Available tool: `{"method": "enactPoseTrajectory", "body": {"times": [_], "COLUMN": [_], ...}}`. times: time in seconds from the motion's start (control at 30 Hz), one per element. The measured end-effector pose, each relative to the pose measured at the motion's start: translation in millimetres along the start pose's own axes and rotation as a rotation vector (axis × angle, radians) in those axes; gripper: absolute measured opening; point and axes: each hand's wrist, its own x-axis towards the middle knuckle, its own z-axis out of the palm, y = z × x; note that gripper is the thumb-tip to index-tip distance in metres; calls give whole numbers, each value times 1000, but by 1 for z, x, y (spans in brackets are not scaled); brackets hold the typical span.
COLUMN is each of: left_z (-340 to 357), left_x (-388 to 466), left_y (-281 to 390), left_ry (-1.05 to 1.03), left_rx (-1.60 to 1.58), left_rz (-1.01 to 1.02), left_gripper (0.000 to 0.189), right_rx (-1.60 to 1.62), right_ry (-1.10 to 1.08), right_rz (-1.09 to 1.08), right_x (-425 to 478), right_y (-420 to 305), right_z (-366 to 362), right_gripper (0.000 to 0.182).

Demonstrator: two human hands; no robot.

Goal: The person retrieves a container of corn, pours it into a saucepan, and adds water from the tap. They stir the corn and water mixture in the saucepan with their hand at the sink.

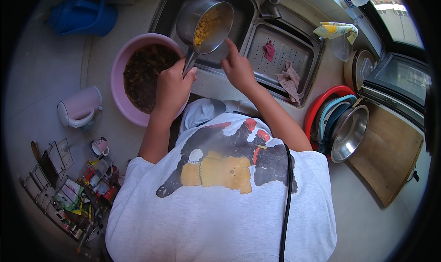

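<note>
My left hand [174, 86] grips the handle of a metal saucepan [186, 22] over the sink basin [244, 12]. The pan leans to the right, and yellow kernels that look like corn [203, 31] lie inside with cloudy liquid. Close to the pan's lower right rim is my right hand [240, 67], its index finger stretched out and the thumb apart; whether the fingertip touches the rim is hard to tell. It holds nothing. Left of the sink, partly behind my left hand and forearm, stands a pink basin [119, 89] with dark pieces in brown liquid [144, 77].
A faucet [270, 9] rises behind the sink. Right of it, a perforated drain tray [272, 69] holds two cloths. Stacked basins [349, 133] and a wooden board [389, 151] stand far right. A blue watering can [84, 15] and a pink kettle [81, 103] are left.
</note>
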Motion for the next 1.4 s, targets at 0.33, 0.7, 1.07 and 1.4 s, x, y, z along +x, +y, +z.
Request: {"method": "enactPoseTrajectory", "body": {"times": [0.33, 0.7, 1.07, 1.4], "left_z": [0, 2, 0, 6], "left_x": [0, 4, 32, 49], "left_y": [1, 1, 3, 6], "left_ry": [-2, -27, -98, -58], "left_rx": [0, -145, -718, -670], "left_rz": [19, -82, -254, -224], "left_gripper": [28, 21, 29, 34], "right_rx": [-84, -221, -752, -729], "right_ry": [204, 311, 343, 283], "right_rz": [-128, -208, -305, -405], "right_x": [3, 11, 113, 89], "right_y": [0, 11, 92, 106], "right_z": [-2, -8, -67, -84], "right_gripper": [77, 66, 53, 36]}}
